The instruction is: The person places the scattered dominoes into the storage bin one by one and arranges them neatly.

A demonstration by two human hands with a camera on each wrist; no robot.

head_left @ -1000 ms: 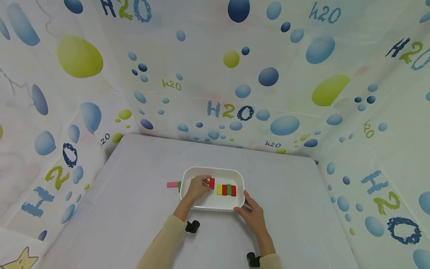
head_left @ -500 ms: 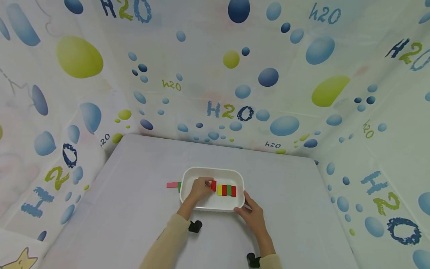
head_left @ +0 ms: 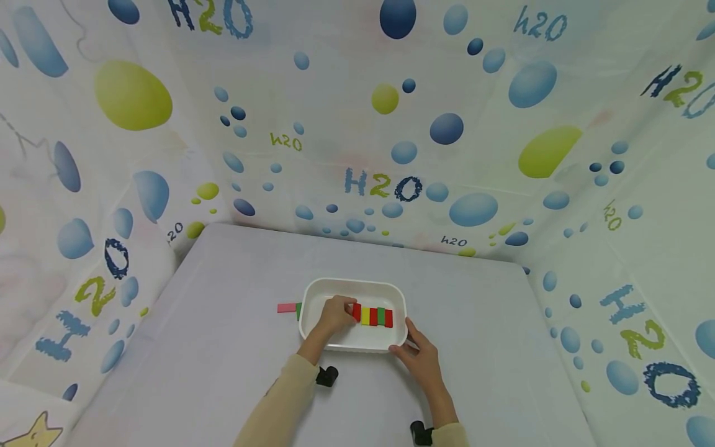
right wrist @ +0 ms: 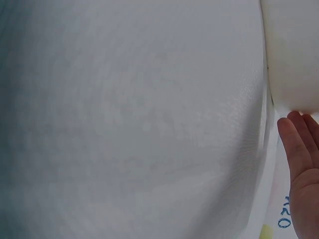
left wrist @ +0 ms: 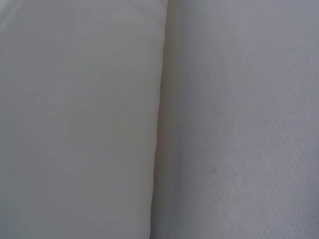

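Red block [head_left: 356,312]: flat, straight-edged, plain bright red, inside the tray at the left end of the row, just beside the yellow block; contact with it cannot be told.
Left hand [head_left: 335,314]: fingers curled, pinching the red block.
Row: yellow block [head_left: 365,316], second red block [head_left: 373,317], green block [head_left: 381,316], third red block [head_left: 388,318]; narrow, upright-edged rectangles side by side; material unclear.
Tray [head_left: 352,280]: white, smooth, rounded rectangle, raised rim.
Right hand [head_left: 421,361]: thumb and straight fingers spread, resting against the tray's near right corner.
Outside tray, left: pink block [head_left: 287,308], long and flat; another green block [head_left: 298,310], partly hidden.
Table [head_left: 223,347]: pale cover, fine weave in the wrist views.
Sleeves [head_left: 285,397]: cream.
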